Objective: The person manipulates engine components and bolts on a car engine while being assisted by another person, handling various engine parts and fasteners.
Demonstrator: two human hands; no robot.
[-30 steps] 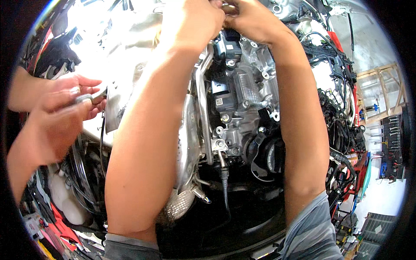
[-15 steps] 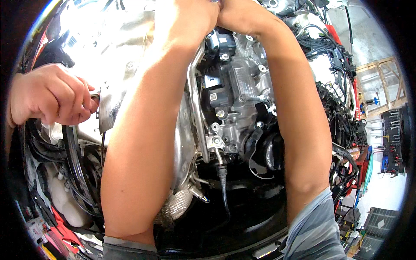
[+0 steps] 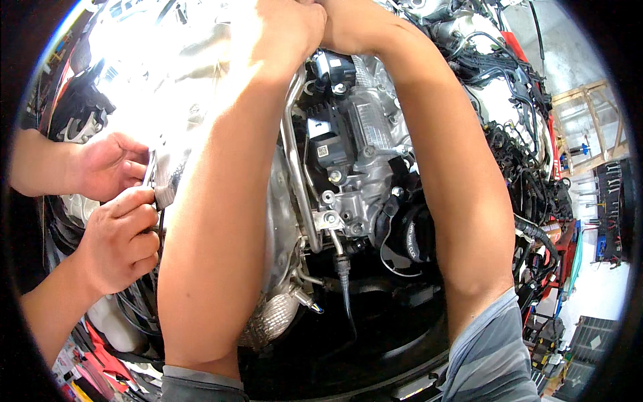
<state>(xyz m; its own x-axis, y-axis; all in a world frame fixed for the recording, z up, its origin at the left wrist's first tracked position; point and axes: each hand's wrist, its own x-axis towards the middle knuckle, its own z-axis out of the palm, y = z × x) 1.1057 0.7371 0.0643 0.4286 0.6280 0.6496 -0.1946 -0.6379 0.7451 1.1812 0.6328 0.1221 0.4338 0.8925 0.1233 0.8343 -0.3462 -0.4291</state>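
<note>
At the upper edge my left hand and my right hand come together over the far part of a car engine. My left hand looks curled closed; glare and the picture's edge hide what it may hold. The right hand's fingers are cut off by the edge. Below my hands, a bent metal pipe runs between my forearms, beside black connector-topped parts. To the left, a shiny metal shield is partly washed out by light. Another person's hands pinch at its near edge.
Bundled black wiring lines the engine bay's right side. A round black cap and a loose cable sit between my arms. Near my left elbow is a mesh-covered metal part. A tool board stands far right.
My hands have shifted slightly left and remain together. The other person's second hand has come in at the left, and both their hands are now at the shield's edge.
</note>
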